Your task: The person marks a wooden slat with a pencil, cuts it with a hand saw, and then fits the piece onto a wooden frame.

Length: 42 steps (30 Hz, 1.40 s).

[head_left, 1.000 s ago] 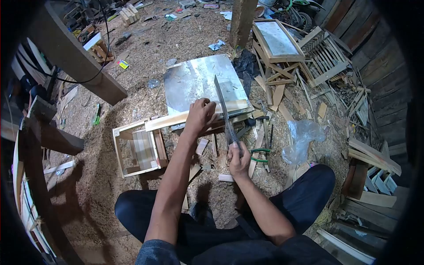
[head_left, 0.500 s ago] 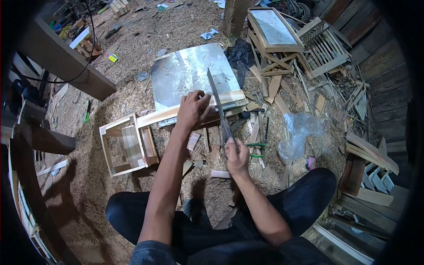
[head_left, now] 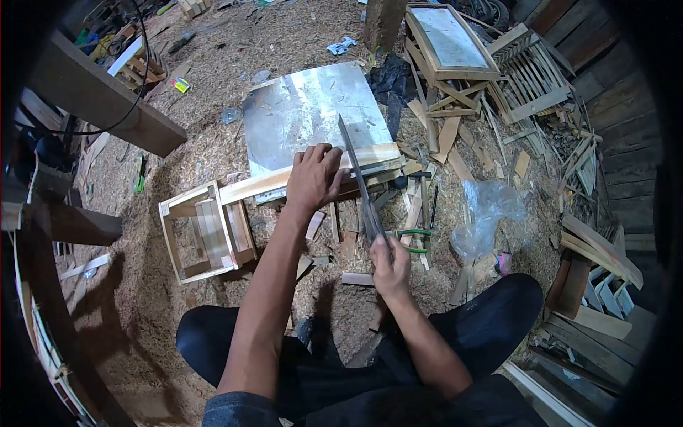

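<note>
My right hand (head_left: pixel 391 265) is wrapped around the handle end of a handsaw (head_left: pixel 361 186). The blade points away from me and crosses a long pale wooden strip (head_left: pixel 267 183). My left hand (head_left: pixel 313 174) grips that strip just left of the blade, its fingers curled over the top. Under the strip is a board with a worn metal sheet on it (head_left: pixel 306 107). The strip's left end reaches a small open wooden frame box (head_left: pixel 206 231) on the ground. Whether the teeth are cutting into the wood cannot be made out.
Green-handled pliers (head_left: pixel 414 240), a clear plastic bag (head_left: pixel 487 217) and wood offcuts (head_left: pixel 358 279) lie near my right hand. Shavings cover the ground. Wooden posts (head_left: pixel 107 92) stand at left; a framed panel (head_left: pixel 455 43) and slatted pieces (head_left: pixel 533 75) are piled at right.
My right hand has drawn the saw a little toward my body. The left hand stays on the strip. The view has shifted slightly.
</note>
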### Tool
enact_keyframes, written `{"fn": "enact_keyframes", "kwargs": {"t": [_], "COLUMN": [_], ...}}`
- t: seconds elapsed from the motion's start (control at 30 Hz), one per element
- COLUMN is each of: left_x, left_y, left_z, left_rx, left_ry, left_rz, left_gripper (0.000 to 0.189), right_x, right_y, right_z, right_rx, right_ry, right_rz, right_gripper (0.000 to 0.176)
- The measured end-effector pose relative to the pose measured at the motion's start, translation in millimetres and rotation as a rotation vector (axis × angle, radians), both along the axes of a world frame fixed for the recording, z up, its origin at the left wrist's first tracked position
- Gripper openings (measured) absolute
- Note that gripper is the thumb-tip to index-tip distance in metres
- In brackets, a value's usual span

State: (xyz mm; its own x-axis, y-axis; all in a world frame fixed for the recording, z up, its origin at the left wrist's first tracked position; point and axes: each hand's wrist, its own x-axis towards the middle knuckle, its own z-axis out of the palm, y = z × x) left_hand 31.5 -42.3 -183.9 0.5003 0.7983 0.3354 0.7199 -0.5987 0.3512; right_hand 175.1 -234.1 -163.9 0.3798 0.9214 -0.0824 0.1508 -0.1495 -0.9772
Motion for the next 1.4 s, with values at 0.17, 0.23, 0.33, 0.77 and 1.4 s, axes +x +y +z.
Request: {"fn": "enact_keyframes", "kwargs": {"t": [0.17,0.23,0.33,0.77,1.4], "left_x": [2,1,1,-3,2], "left_y": [4,3,2,-8,-6], "left_z": [0,3,2,5,2], "left_rx": [-0.034,-0.022,-0.031,-0.030,0.031], "left_ry": [-0.019,-0.067,-0.057,-0.053,-0.058], "left_rz": [0.023,-0.008,-0.005,-0.061,-0.046], "left_gripper": [0.042,0.041,0.041,0.044,0.037], "right_x": [8,10,10,21,33], "right_y": [19,19,-8,24,18], "right_z": [-6,-6,-5,-9,29], "right_rx": [-0.011,0.009,0.035,0.158,0.011], "right_ry": [-0.009,-0.123,0.049,0.279,0.128], "right_rz": [0.015,0.023,-0.010,-0.131,-0.060], "right_gripper": [0.036,0.033,0.035,0.035,0.038]}}
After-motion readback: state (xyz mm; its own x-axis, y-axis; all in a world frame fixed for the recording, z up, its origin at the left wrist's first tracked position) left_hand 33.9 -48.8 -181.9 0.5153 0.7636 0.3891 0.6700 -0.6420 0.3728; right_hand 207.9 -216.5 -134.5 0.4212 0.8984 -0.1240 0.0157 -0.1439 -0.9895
